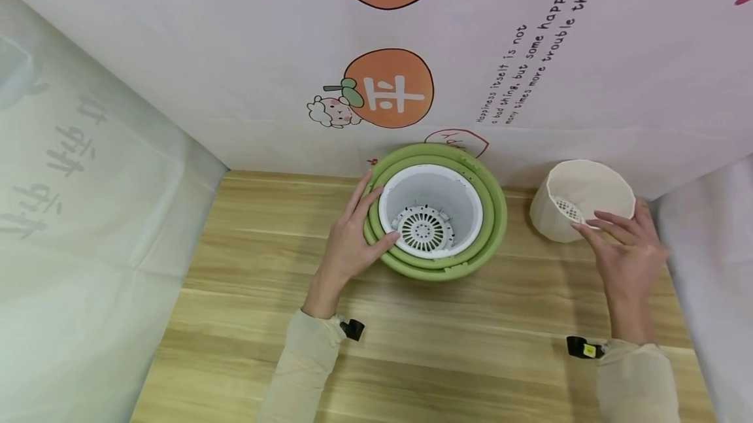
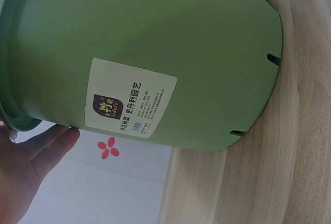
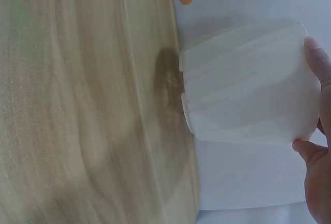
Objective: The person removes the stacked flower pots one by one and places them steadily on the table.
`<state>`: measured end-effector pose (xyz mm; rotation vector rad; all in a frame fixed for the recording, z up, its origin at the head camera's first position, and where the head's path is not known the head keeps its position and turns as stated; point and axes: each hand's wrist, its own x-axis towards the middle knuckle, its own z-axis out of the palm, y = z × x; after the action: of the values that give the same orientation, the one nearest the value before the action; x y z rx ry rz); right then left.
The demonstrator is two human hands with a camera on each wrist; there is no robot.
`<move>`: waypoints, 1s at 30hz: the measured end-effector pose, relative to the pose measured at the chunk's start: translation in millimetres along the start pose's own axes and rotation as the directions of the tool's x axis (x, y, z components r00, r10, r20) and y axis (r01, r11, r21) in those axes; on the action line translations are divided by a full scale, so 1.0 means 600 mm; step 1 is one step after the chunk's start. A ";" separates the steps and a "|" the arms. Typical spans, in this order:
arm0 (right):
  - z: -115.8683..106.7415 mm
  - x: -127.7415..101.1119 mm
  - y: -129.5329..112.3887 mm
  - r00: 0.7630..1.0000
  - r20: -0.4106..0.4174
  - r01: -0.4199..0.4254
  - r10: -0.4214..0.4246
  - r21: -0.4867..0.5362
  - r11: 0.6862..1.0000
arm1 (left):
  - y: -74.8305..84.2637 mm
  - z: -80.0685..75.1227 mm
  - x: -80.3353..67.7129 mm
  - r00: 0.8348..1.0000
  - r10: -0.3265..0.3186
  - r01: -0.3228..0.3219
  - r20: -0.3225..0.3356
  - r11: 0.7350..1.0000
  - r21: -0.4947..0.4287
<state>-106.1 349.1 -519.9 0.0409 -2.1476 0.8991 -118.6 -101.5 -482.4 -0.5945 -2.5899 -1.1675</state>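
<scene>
A large green flowerpot [image 1: 497,214] stands on the table, with another green pot [image 1: 489,204] and a white pot [image 1: 432,181] nested inside. The white pot's slotted bottom shows. My left hand [image 1: 350,243] holds the nest by its left rim, thumb over the inner rims, fingers at the outer side. In the left wrist view, a printed label [image 2: 129,100] shows on the green wall beside my fingers [image 2: 54,144]. Farther right, my right hand [image 1: 629,253] grips a cream fluted flowerpot [image 3: 253,84] by its rim. Whether its base touches the table, I cannot tell.
The wood-grain table [image 1: 470,344] meets a printed cloth backdrop [image 1: 265,83] close behind the pots. Pale cloth walls [image 1: 88,246] stand at the left and right sides. The right cloth [image 1: 706,246] is close beside my right hand.
</scene>
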 end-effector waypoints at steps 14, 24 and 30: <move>0.010 -0.017 0.005 1.000 -0.014 -0.027 0.027 0.024 0.999 | 0.004 -0.003 0.000 1.000 -0.003 0.003 0.007 1.000 0.012; 0.012 -0.022 0.010 0.997 -0.007 -0.078 0.079 0.008 0.997 | 0.004 -0.007 0.000 0.999 0.000 -0.001 0.038 1.000 0.014; 0.009 -0.027 0.020 0.998 0.030 -0.060 0.060 -0.005 0.998 | 0.004 -0.011 0.001 0.998 -0.024 0.024 0.058 1.000 0.016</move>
<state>-102.4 350.5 -540.1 -0.0126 -2.1888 0.9339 -117.5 -105.2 -476.2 -0.6048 -2.6595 -1.1534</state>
